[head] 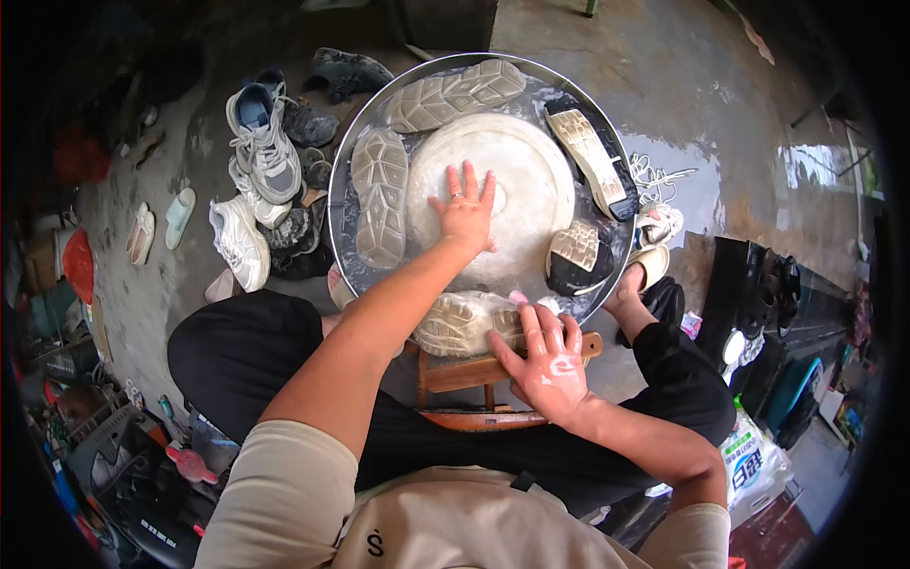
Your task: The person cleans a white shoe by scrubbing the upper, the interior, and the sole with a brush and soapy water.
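A round metal basin (343,142) of water stands before me, with a pale, round, flat-topped object (526,171) in its middle. Spread fingers of my left hand (467,217) rest on that object's top. My right hand (551,359) is wet, its fingers over the near rim, touching or close to a white shoe (462,323) lying sole up. Around the basin's inside lie several more shoes with soles showing: a grey one (380,199) at left, another (458,96) at the far side, and black ones with pale soles (590,160) at right.
Sneakers (266,156) are piled on the wet concrete floor left of the basin. A wooden stool or rack part (462,373) is between my legs. More shoes (657,224) lie right of the basin. A white plastic bag (753,455) stands at lower right, and pale slippers (180,217) lie farther left.
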### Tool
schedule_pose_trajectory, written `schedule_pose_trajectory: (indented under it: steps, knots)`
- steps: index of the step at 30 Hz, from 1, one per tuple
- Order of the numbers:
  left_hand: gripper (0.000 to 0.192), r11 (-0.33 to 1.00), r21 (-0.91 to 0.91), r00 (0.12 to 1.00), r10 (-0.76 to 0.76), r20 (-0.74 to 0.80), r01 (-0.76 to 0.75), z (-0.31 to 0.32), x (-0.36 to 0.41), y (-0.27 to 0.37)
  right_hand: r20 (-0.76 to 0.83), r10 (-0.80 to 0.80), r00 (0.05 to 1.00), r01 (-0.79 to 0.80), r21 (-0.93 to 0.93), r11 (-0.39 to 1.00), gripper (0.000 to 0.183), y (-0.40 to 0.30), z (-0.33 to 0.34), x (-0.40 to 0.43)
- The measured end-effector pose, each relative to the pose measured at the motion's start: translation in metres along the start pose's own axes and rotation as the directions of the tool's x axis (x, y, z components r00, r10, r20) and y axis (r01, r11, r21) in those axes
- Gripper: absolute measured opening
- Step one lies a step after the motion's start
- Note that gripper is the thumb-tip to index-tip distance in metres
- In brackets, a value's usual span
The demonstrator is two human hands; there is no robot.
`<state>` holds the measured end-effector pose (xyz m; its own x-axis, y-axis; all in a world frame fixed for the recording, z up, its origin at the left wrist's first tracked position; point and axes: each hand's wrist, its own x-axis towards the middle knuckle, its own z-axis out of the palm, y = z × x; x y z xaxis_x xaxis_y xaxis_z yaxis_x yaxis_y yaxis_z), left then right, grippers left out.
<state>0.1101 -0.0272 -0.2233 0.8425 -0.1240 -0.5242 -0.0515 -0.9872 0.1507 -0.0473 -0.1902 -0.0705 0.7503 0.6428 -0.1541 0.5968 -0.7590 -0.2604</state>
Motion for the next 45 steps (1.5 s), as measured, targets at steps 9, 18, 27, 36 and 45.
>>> schedule_pose_trajectory:
  steps: [9, 18, 27, 36, 45]
  knots:
    - [0.136, 0.995, 0.090, 0.999, 0.034, 0.017, -0.036, -0.007, 0.004, 0.003, 0.348, 0.069, 0.935, -0.125, 0.140, 0.982, 0.080, -0.005, 0.114, 0.037]
    - [0.135, 0.993, 0.118, 0.999, 0.025, 0.042, -0.030, -0.008, 0.007, -0.003, 0.682, 0.170, 0.712, -0.508, 0.333, 0.795, 0.057, 0.027, 0.209, 0.099]
    - [0.132, 0.981, 0.191, 0.999, 0.027, -0.033, -0.020, -0.003, 0.017, 0.001, 0.716, 0.133, 0.685, -0.520, 0.353, 0.778, 0.058, 0.033, 0.336, 0.099]
    - [0.135, 0.970, 0.243, 0.999, -0.007, -0.044, 0.018, -0.002, 0.012, 0.002, 0.853, 0.037, 0.520, -0.475, 0.253, 0.843, 0.069, 0.022, 0.194, 0.124]
    - [0.052, 0.936, -0.285, 0.973, 0.228, 0.041, -0.208, -0.016, 0.049, -0.067, 0.335, 0.321, 0.886, -0.398, 0.190, 0.898, 0.079, 0.030, 0.024, 0.044]
